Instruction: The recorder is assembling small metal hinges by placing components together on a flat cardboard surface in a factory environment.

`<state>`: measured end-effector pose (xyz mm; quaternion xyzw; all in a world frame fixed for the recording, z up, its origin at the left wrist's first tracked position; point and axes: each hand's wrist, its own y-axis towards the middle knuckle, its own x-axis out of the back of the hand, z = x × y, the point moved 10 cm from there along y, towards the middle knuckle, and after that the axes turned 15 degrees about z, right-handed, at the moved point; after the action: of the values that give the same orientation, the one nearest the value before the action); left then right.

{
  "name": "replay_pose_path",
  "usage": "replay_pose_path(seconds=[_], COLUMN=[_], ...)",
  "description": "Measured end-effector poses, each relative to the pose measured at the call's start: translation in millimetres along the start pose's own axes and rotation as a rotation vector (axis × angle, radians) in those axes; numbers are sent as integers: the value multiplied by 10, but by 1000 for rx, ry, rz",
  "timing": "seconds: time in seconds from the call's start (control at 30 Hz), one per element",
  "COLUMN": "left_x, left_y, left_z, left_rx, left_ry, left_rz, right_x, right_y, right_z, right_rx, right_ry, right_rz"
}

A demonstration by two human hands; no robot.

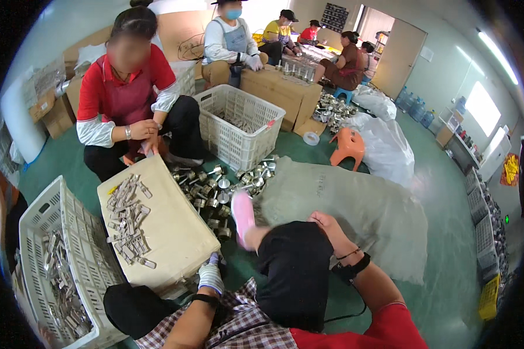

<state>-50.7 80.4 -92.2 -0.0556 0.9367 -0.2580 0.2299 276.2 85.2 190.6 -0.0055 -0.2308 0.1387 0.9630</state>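
My left hand, in a striped knit glove, rests at the near right edge of a cream cardboard-covered box. Its fingers lie against the edge, loosely apart, with nothing seen in them. On top of that box is a loose pile of small metal clip-like parts. My right hand, bare, lies by my black-clad knee with its fingers curled in; nothing shows in it. Many round silver metal parts with stems are heaped on the floor beyond the box.
A white plastic crate of metal parts stands left; another crate stands ahead. A person in red sits across the box. A large pale sack lies right, near an orange stool. Other people sit farther back.
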Motion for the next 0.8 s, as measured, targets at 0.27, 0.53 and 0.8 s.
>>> replay_pose_path(seconds=[0.27,0.53,0.8], left_x=[148,54,-241], left_y=[139,-51,-350], left_z=[100,-75,-206], left_rx=[83,-58,138], left_ry=[55,469,264], left_rz=[-67,32,-30], right_x=[-618,-956,-815], right_y=[588,820,744], right_z=[6,-943,-1824], right_rx=[192,127,-23], right_ry=[-177,-210,35], right_rz=[-66,-86,-92])
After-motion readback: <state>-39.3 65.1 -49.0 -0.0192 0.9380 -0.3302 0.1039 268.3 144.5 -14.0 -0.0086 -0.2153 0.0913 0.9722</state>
